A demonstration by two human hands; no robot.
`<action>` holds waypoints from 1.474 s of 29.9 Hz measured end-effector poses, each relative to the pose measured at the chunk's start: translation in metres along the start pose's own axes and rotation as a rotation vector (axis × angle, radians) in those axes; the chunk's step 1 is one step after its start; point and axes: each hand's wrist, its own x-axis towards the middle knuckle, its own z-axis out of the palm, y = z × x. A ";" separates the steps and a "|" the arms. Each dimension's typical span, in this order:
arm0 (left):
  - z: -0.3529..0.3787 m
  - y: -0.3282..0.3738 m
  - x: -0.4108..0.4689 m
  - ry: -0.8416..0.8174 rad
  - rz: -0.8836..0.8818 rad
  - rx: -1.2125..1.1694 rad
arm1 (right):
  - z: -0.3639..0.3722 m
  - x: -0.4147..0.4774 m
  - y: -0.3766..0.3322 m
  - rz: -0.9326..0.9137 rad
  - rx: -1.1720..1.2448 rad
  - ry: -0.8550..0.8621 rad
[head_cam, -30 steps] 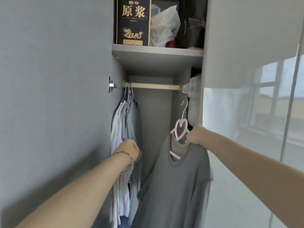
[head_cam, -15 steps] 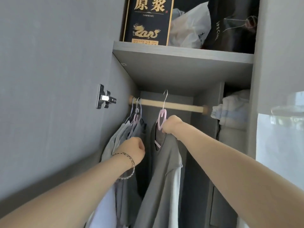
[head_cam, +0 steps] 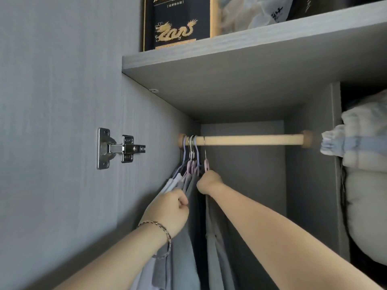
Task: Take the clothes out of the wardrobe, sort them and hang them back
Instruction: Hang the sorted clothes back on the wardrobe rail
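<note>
R fingers [head_cam: 206, 179] grip pink hanger [head_cam: 206, 165] under rod [head_cam: 251, 140]; L fingers [head_cam: 181, 201] prob. pinch shirts [head_cam: 185, 184].

The right hand [head_cam: 209, 183] grips a pink hanger [head_cam: 206, 165] just under its wire hook, which sits over the wooden rail [head_cam: 251, 139] straight above the fingers. A grey shirt [head_cam: 213, 258] hangs down below those fingers. Just left of them, a bunch of hangers [head_cam: 191, 162] crowds the rail's end, carrying hanging clothes [head_cam: 180, 258]. The left hand [head_cam: 170, 208], wearing a bracelet [head_cam: 161, 229], is curled into a fist against these clothes, below and left of the right fingers. Whether it grasps fabric is unclear.
</note>
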 end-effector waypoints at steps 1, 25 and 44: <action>0.001 0.000 0.000 0.000 -0.003 -0.001 | 0.006 0.001 0.001 -0.009 0.050 -0.028; 0.120 0.153 -0.308 -0.990 0.642 0.021 | -0.034 -0.474 0.242 0.890 -0.005 -0.224; 0.146 0.506 -0.834 -1.460 1.363 -0.227 | -0.180 -1.108 0.371 1.699 0.091 0.491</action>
